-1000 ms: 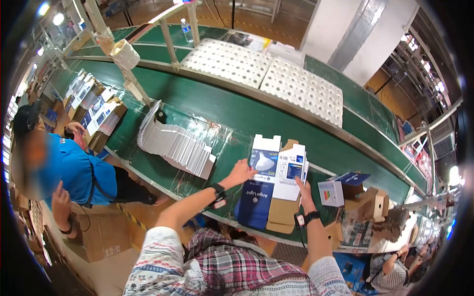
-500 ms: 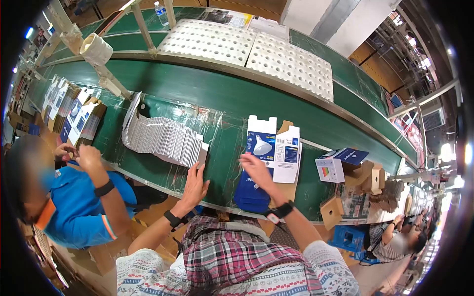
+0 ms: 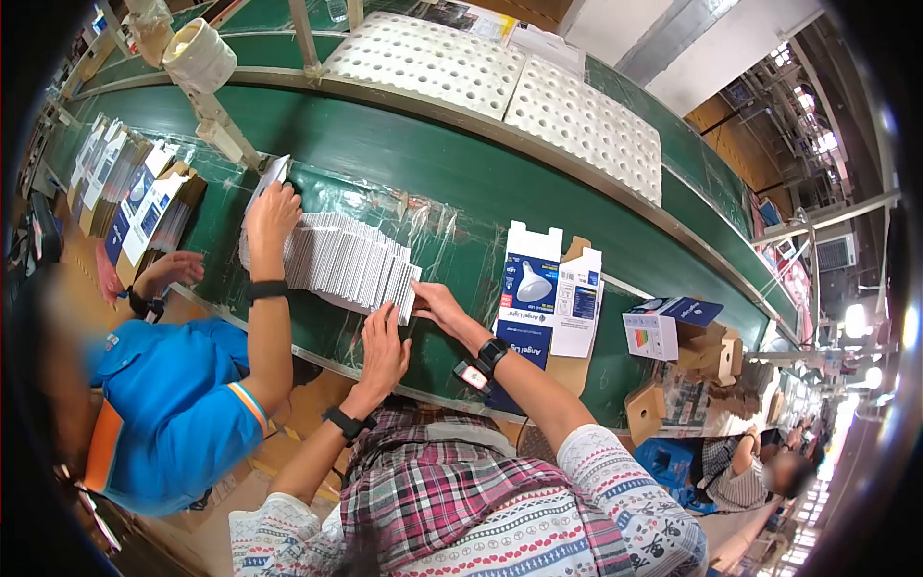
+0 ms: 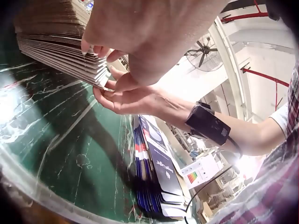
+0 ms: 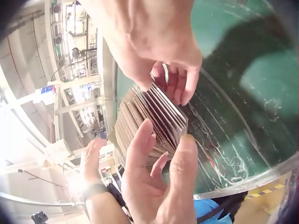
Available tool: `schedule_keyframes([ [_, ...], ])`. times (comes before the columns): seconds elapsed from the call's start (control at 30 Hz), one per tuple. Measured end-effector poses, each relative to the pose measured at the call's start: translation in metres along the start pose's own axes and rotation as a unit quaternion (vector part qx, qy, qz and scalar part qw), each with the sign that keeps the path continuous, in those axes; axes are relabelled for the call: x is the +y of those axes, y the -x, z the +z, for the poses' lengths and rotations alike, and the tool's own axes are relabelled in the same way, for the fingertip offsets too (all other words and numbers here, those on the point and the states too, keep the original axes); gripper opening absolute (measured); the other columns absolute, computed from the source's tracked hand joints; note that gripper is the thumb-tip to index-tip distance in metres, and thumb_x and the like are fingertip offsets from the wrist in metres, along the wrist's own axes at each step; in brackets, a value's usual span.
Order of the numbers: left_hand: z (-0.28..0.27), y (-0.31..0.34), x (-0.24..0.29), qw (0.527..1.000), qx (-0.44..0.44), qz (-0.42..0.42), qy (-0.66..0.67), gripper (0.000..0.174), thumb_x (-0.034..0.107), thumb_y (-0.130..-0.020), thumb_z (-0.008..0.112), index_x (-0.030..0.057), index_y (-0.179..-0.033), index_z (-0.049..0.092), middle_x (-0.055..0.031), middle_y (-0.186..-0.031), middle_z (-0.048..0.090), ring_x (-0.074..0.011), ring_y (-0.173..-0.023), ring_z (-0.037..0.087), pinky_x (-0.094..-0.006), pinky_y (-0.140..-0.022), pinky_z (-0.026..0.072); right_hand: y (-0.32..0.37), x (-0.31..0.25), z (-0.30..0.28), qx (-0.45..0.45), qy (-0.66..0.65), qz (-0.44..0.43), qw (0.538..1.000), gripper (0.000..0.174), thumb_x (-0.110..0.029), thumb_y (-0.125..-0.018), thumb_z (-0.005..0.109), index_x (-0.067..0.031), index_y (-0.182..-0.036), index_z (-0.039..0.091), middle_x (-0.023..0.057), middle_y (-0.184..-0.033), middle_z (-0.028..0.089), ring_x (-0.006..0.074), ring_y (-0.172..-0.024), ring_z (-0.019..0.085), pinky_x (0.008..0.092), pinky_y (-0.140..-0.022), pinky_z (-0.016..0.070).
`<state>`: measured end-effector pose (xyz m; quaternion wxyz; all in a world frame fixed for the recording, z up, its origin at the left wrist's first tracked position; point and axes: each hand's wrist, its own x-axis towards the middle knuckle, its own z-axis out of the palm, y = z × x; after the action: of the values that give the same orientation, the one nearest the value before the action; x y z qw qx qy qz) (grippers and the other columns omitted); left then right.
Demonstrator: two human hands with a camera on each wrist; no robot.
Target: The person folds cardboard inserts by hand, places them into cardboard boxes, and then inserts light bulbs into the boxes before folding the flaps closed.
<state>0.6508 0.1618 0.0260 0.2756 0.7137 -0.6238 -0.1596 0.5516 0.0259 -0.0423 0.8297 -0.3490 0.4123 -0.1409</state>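
Note:
A curved row of flat cardboard pieces (image 3: 346,260), white-edged and standing on edge, runs along the green bench. At its right end my right hand (image 3: 439,306) pinches the end pieces (image 5: 163,109), thumb on one side and fingers on the other. My left hand (image 3: 383,351) touches the near edges of the same end; in the right wrist view its thumb and forefinger (image 5: 142,142) stand apart there. Right of my hands lie stacks of flat printed cartons (image 3: 527,317), blue and white with a lamp picture, partly covered by my right forearm.
On the left, a person in a blue shirt (image 3: 183,394) reaches a hand (image 3: 273,216) to the row's far end. More flat cartons (image 3: 144,207) stand beyond. White foam trays (image 3: 586,130) lie behind the rail. An opened box (image 3: 663,327) sits at the right.
My left hand went from the printed cartons to the cardboard row, and my right hand followed, now pinching its end. The neighbour's hand has come onto the row's far end.

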Motion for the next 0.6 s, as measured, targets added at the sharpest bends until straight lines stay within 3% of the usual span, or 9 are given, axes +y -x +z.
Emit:
schedule_keyframes([
  [0.07, -0.001, -0.002, 0.000, 1.000, 0.003, -0.003, -0.006, 0.058, 0.002, -0.070, 0.062, -0.0064, -0.122, 0.035, -0.0209, -0.125, 0.034, -0.0374, -0.115, 0.033, -0.0452, -0.095, 0.0289, -0.005, 0.001, 0.004, 0.010, 0.046, -0.019, 0.999, 0.027, -0.026, -0.092, 0.047, -0.0012, -0.093, 0.058, 0.0050, -0.086, 0.062, 0.0121, -0.075, 0.061, 0.0274, -0.068, 0.0509],
  [0.3, 0.003, -0.001, 0.002, 0.997, 0.003, 0.009, -0.082, 0.059, 0.002, -0.067, 0.063, -0.0028, -0.121, 0.038, -0.0186, -0.124, 0.037, -0.0345, -0.114, 0.036, -0.0447, -0.094, 0.0292, -0.005, 0.001, 0.000, 0.003, 0.069, -0.048, 0.996, 0.026, -0.024, -0.091, 0.050, -0.0009, -0.082, 0.058, 0.0046, -0.081, 0.062, 0.0106, -0.075, 0.059, 0.0256, -0.068, 0.0490],
  [0.43, 0.007, -0.001, 0.003, 0.992, -0.008, 0.016, -0.122, 0.060, 0.003, -0.066, 0.064, -0.0032, -0.120, 0.039, -0.0188, -0.124, 0.037, -0.0343, -0.114, 0.036, -0.0449, -0.094, 0.0280, -0.013, 0.017, -0.008, 0.090, 0.135, -0.120, 0.979, 0.034, -0.022, -0.087, 0.053, 0.0074, -0.072, 0.058, 0.0092, -0.069, 0.061, 0.0155, -0.061, 0.061, 0.0308, -0.053, 0.0512],
  [0.6, 0.009, -0.006, 0.033, 0.998, -0.015, 0.007, -0.066, 0.071, 0.012, -0.067, 0.068, -0.0061, -0.125, 0.032, -0.0246, -0.128, 0.030, -0.0396, -0.118, 0.030, -0.0478, -0.097, 0.0246, 0.048, -0.026, -0.018, 0.179, 0.255, -0.174, 0.934, 0.032, -0.018, -0.085, 0.054, 0.0104, -0.072, 0.059, 0.0114, -0.065, 0.062, 0.0154, -0.059, 0.062, 0.0292, -0.051, 0.0512],
])
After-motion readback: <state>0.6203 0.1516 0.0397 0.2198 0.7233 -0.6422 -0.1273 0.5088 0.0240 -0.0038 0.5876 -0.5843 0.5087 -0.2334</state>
